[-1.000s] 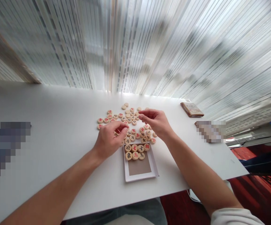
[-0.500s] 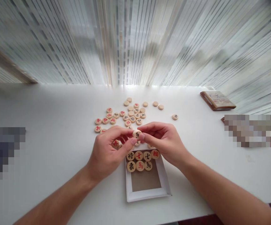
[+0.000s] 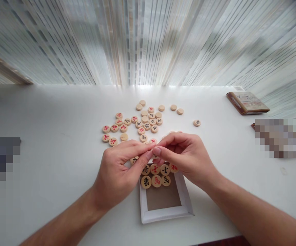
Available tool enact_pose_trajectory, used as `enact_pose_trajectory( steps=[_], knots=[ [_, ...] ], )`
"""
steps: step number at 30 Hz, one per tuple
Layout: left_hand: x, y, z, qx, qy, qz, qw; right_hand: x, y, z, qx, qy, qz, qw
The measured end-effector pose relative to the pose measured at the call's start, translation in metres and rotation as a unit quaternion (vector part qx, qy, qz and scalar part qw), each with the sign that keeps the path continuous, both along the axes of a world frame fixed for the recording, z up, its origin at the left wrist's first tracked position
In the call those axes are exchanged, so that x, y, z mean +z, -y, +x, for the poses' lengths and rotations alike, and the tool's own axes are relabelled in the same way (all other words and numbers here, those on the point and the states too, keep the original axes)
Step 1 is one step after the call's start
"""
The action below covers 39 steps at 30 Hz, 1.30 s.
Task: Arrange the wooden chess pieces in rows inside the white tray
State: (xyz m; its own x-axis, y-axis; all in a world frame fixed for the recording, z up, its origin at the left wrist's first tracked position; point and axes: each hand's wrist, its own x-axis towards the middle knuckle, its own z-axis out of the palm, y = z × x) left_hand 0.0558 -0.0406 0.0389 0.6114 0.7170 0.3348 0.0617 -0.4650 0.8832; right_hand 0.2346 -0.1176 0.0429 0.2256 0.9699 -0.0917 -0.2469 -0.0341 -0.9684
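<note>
Touching: left hand (image 3: 121, 167) and right hand (image 3: 187, 155); I cannot tell whether they grasp anything.
Xiangqi pieces (image 3: 156, 181): seven visible in two rows inside the white box (image 3: 168, 214), others loose beyond it on the white table (image 3: 60, 153).

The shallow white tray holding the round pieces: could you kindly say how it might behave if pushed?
The tray would probably slide easily, since it sits on a smooth-looking table. It looks thin and card-like, so it is likely light and may flex slightly. The round pieces inside might shift toward its bare near end, as nothing visible blocks them there.
</note>
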Motion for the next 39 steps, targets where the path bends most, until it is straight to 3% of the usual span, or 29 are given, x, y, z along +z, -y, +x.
enact_pose_trajectory(
  steps=[3,9,12,26,35,39],
  knots=[
    [0.004,0.0,0.0,0.005,0.002,-0.045,0.999,-0.001,-0.001,0.001,0.018,-0.051,-0.028,0.998],
    [0.004,0.0,0.002,-0.005,0.056,-0.227,0.972,-0.001,-0.002,0.004,0.048,-0.123,-0.029,0.991],
    [0.002,0.0,0.003,-0.005,0.082,-0.258,0.963,0.001,-0.002,0.004,0.047,-0.127,-0.036,0.99],
    [-0.001,0.004,0.004,0.024,0.074,-0.209,0.975,-0.007,-0.001,0.007,0.035,-0.083,-0.032,0.995],
    [-0.005,0.007,0.001,-0.009,0.066,-0.165,0.984,-0.005,0.0,0.003,0.004,-0.077,-0.017,0.997],
    [-0.006,0.009,0.0,-0.008,0.075,-0.168,0.983,-0.007,0.0,0.007,0.029,-0.07,-0.005,0.997]
  ],
)
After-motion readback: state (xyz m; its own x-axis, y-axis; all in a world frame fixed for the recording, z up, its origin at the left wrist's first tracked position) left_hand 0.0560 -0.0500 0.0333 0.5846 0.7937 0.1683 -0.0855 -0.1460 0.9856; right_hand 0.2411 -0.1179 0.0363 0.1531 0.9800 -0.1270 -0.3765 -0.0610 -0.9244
